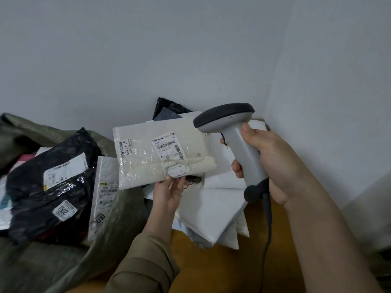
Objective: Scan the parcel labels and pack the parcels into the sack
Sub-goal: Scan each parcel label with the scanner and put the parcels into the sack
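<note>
The person's left hand [170, 192] was bare, and its forearm was covered to the wrist by a long olive-khaki sleeve [143, 263] of soft, matte cloth. The sleeve lay in loose folds, with deeper creases gathered near the lower edge of the view, and its cuff ended plainly, with no button or band that could be made out. The right hand [273, 163] was bare too, and the right forearm [321, 235] wore no sleeve along its whole visible length. The thumbnail [246, 126] on that hand was short and unpainted.
</note>
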A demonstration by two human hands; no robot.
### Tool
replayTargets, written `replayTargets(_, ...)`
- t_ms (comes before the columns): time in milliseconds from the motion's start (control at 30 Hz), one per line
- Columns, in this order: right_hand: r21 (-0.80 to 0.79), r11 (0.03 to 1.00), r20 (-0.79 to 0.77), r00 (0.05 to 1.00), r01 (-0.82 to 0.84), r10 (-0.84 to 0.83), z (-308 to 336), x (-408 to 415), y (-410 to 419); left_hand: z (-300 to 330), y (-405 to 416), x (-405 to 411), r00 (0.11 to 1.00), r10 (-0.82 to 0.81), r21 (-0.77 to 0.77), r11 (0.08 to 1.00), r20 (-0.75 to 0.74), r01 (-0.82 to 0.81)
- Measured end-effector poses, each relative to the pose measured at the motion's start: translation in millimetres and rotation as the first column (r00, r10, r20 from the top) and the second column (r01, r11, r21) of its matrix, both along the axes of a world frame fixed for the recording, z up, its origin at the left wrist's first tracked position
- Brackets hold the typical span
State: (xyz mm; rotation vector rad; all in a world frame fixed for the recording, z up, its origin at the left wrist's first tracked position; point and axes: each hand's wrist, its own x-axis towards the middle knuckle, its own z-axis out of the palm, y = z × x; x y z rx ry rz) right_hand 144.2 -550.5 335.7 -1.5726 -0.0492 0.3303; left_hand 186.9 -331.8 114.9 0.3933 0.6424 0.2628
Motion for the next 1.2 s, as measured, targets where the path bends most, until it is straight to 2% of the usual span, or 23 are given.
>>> replayTargets(200, 0.009, 0.997, -0.056, 0.996, -0.071, 0.072, -9.1, 0.5, 34.4, 36.1, 51.6, -30.0, 0.966, 0.226, -0.014, 0.974, 0.125, -0.226)
replayTargets(367, 0.012, 0.985, -0.082, 0.981, -0.175, 0.175, -16.0, -2.6, 59.9, 49.1, 95.5, -54.4, 0.883, 0.444, -0.007, 0.894, 0.154, -0.448)
replayTargets(500, -0.011, 0.974, -0.092, 0.970, -0.225, 0.223, -20.1, -5.5, 72.7, 53.1, 141.2, -73.1, 0.819, 0.572, -0.019, 0.820, 0.041, -0.572)
replayTargets(633, -0.021, 0.973, -0.104, 0.969, -0.228, 0.224, -24.9, -5.8, 76.3, 57.9, 171.7, -82.8, 0.748, 0.646, 0.080, 0.763, -0.153, -0.642)
replayTargets(733, -0.028, 0.979, -0.113, 0.974, -0.200, 0.196, -27.0, -4.1, 74.2, 52.5, 180.4, -82.4, 0.711, 0.678, 0.099, 0.733, -0.187, -0.673)
replayTargets(833, -0.032, 0.987, -0.109, 0.982, -0.159, 0.155, -27.5, -0.7, 68.9, 48.5, 173.8, -74.1, 0.789, 0.605, 0.137, 0.795, -0.108, -0.591)
replayTargets(933, -0.026, 0.995, -0.130, 0.987, -0.097, 0.093, -26.8, 2.1, 59.7, 58.2, 152.7, -53.6, 0.810, 0.557, 0.208, 0.828, -0.186, -0.521)
replayTargets(1000, -0.016, 0.999, -0.146, 0.989, -0.039, 0.036, -27.1, 5.0, 51.8, 66.3, 130.4, -33.7, 0.855, 0.475, 0.266, 0.869, -0.207, -0.418)
replayTargets(1100, -0.011, 0.997, -0.179, 0.981, 0.079, -0.079, -30.8, 12.6, 36.6, 65.7, 99.5, -5.6, 0.946, 0.231, 0.298, 0.942, -0.229, -0.158)
replayTargets(1200, -0.009, 0.980, -0.180, 0.963, 0.201, -0.199, -34.6, 22.5, 15.9, 58.5, 61.2, 21.3, 0.944, -0.056, 0.338, 0.925, -0.327, 0.171)
